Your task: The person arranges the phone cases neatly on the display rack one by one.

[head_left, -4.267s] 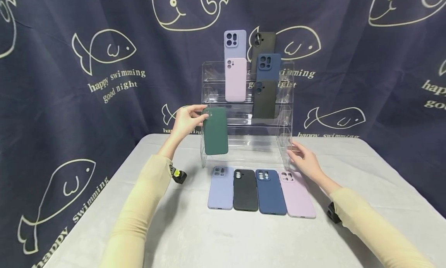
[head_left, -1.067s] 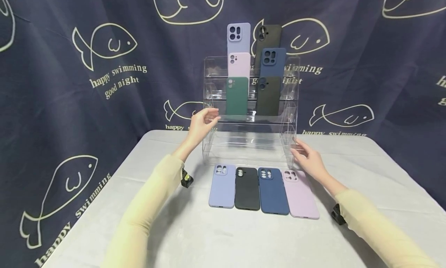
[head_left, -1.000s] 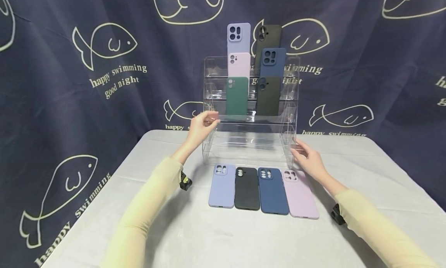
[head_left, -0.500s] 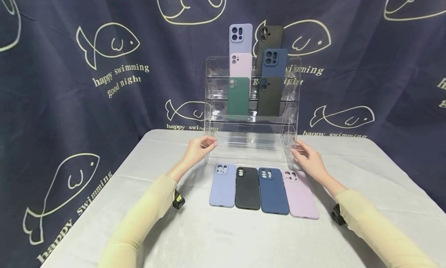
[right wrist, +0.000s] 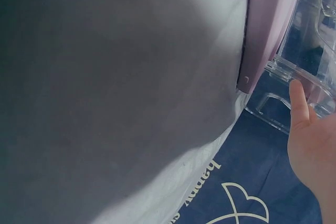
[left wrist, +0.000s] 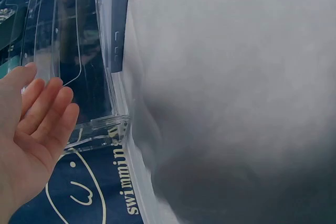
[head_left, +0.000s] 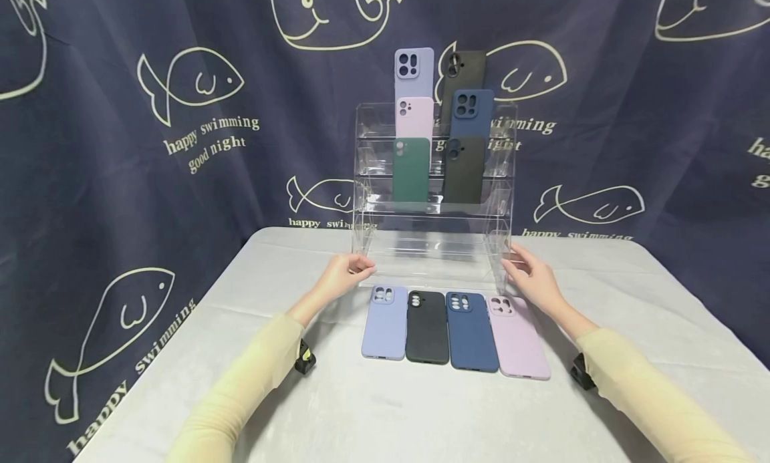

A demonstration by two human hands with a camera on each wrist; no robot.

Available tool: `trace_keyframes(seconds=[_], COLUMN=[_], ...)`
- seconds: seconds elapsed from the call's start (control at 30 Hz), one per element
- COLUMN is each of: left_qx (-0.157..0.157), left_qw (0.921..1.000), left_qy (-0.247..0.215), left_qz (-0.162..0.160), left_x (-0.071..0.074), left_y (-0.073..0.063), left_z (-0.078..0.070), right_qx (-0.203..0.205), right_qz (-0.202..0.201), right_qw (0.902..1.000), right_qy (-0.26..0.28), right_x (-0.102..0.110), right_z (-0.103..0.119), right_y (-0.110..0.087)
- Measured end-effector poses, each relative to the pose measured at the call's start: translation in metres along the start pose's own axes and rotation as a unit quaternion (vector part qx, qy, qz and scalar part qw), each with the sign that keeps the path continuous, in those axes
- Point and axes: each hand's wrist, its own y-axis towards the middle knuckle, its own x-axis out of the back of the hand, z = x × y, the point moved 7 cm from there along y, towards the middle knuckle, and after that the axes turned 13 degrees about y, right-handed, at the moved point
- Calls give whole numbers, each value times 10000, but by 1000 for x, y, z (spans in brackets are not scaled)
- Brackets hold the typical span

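A clear tiered display stand [head_left: 433,266] stands upright on the table. On its left it bears a light-blue phone case [head_left: 415,82], a pink phone case [head_left: 415,117] and a green phone case [head_left: 412,171]; on its right, a black phone case [head_left: 472,69], a dark-blue phone case [head_left: 473,115] and another black case [head_left: 464,172]. My left hand [head_left: 339,276], fingers loosely bent and holding nothing, is at the stand's lower left corner. In the left wrist view its fingers [left wrist: 50,108] overlap the clear plastic. My right hand [head_left: 532,276] holds the stand's lower right side between thumb and fingers.
Before the stand a row of phone cases lies flat: light blue [head_left: 383,326], black [head_left: 427,329], dark blue [head_left: 471,333] and pink [head_left: 519,339]. The pale cloth-covered table [head_left: 385,416] reaches back to a dark-blue fish-print curtain [head_left: 198,149].
The green case, earlier in my left hand, now stands in the rack in front of the pink one. My left hand has let go and dropped to the stand's lower left. My right hand has stayed.
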Motion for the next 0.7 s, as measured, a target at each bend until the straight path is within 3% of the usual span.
trace_keyframes(seconds=[0.43,0.7], left_qx=[-83,168], left_qw=[9977,9923], left_qy=[79,-4], left_qz=[664,1231], left_x=[-21,-29], left_y=[-7,-12], left_z=[-2,2], right_qx=[-135,-17], right_qz=[1,54], right_qw=[9999,9997], right_qy=[18,247], right_x=[2,-2], right_z=[-7,12], right_y=[0,-4])
